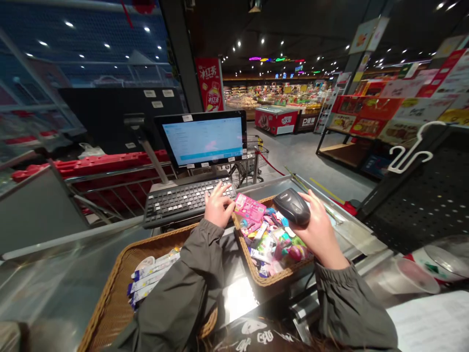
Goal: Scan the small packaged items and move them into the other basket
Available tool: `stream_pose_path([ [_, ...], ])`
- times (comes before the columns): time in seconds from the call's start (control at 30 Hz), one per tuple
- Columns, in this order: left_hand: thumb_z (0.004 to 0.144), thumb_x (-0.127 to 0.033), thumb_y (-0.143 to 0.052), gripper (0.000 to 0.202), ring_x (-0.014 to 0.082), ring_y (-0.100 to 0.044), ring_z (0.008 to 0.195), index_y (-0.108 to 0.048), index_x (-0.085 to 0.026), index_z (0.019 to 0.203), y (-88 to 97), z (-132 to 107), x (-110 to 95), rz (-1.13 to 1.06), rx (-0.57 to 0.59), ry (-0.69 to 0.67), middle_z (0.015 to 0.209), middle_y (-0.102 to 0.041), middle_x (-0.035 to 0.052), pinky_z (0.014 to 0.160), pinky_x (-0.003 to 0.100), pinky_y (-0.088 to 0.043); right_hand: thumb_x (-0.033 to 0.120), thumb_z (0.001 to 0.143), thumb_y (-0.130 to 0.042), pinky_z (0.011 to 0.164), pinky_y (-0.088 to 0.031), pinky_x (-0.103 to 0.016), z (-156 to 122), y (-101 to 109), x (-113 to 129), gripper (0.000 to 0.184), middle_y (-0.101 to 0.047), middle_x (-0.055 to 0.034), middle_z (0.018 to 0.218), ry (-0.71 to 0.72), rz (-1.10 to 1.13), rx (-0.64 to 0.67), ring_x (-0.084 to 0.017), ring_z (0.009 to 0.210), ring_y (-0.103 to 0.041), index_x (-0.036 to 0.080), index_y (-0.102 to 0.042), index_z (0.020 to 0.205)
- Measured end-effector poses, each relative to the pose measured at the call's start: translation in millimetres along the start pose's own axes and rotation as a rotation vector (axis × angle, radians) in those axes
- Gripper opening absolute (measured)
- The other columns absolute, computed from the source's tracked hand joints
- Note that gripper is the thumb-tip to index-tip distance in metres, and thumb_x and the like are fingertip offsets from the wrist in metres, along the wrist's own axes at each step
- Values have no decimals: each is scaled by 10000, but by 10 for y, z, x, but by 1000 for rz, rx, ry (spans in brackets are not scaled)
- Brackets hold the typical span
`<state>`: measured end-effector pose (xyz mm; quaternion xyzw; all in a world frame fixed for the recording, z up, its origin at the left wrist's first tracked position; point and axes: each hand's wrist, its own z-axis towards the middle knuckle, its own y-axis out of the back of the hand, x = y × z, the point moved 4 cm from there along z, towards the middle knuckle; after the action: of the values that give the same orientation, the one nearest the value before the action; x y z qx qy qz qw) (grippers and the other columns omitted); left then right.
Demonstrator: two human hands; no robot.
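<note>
My left hand [217,206] rests with spread fingers on the right end of a black keyboard [183,200], and a pink packet [249,207] lies just to its right. My right hand [318,230] is wrapped round a black handheld barcode scanner [292,205], held over a wicker basket [256,274] full of small colourful snack packets. The scanner's head points toward the pink packet. A lit monitor [203,139] stands behind the keyboard. Both arms wear grey-green sleeves.
A second wicker basket [110,298] at lower left holds several white and blue packets. A steel checkout counter [54,274] runs in front. Red rails [95,164] and shopping carts stand behind the monitor. A black perforated panel [428,195] rises at right; shop shelves fill the background.
</note>
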<state>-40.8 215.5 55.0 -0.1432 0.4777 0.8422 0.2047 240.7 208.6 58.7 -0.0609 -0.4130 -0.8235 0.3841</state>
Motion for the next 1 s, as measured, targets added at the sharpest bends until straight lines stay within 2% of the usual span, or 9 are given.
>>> stream_pose_path([
  [0.1,814,-269,-576,209,324,-391,1404,-639,-209,624,368,-53,157,-11,-164,23,1384,-587,44,1110,700,-215,272,742,-627,1115,-305,-657,33,-81,147,378,-548,-162,1324,39,20,14,-388,1410,-342,201,-591,1112],
  [0.23,825,-285,-569,204,293,-410,1398,-651,-215,652,784,-175,346,13,-342,14,1378,-591,57,1129,616,-286,230,736,-621,1118,-285,-678,93,-211,419,396,-522,-161,1357,100,44,75,-396,1424,-313,207,-585,1129],
  [0.33,834,-293,-570,204,283,-406,1403,-657,-213,668,1034,-275,475,48,-436,20,1388,-582,65,1136,576,-305,210,730,-612,1109,-271,-706,160,-301,675,393,-517,-160,1363,152,83,120,-410,1426,-304,205,-593,1122],
  [0.43,833,-294,-576,213,292,-393,1411,-644,-211,649,1230,-373,589,89,-509,62,1400,-573,58,1139,584,-291,202,719,-626,1118,-260,-702,240,-377,921,411,-517,-151,1369,195,121,140,-406,1434,-291,218,-602,1129],
  [0.7,835,-290,-567,233,309,-344,1437,-625,-206,626,1550,-611,709,127,-585,109,1406,-569,59,1132,650,-220,180,708,-624,1119,-267,-682,309,-623,1382,401,-498,-164,1389,269,151,182,-405,1443,-262,191,-640,1109],
  [1.0,822,-294,-570,221,317,-331,1442,-620,-207,625,1678,-745,831,148,-591,130,1414,-562,57,1124,659,-219,169,688,-606,1120,-256,-678,219,-765,1581,449,-500,-163,1397,279,171,216,-405,1444,-262,187,-635,1136],
])
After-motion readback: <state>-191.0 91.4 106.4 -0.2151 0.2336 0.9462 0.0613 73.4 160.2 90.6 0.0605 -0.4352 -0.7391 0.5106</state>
